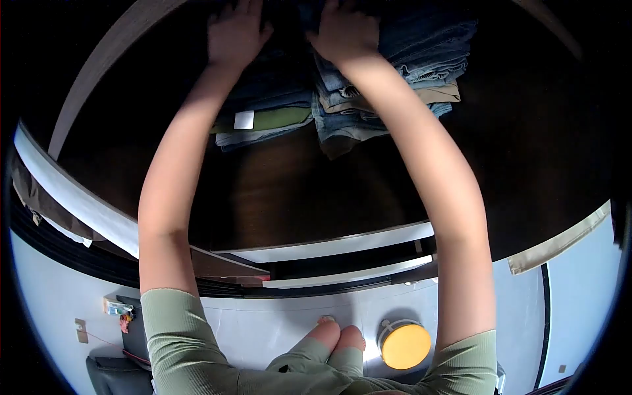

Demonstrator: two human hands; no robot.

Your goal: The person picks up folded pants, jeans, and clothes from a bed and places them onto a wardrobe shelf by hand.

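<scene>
My left hand [236, 34] reaches deep into a dark shelf, over the left stack of folded jeans [273, 99]. Its thumb stands apart and its fingers stretch forward, the tips cut off by the frame's top edge. Low in that stack lies a green folded garment [280, 119] with a white tag [243, 120]. My right hand [347, 33] lies over the left side of the right stack of folded jeans [431, 49], thumb pointing left, fingers extended into shadow. A beige folded garment [442, 93] shows between the jeans there. Neither hand visibly grips anything.
The dark wooden shelf board [276, 178] ends in a white front edge [336, 242]. Below it is a white-edged drawer [349, 273]. A round yellow-topped stool [406, 346] stands on the floor by my legs. A dark chair [118, 375] is at lower left.
</scene>
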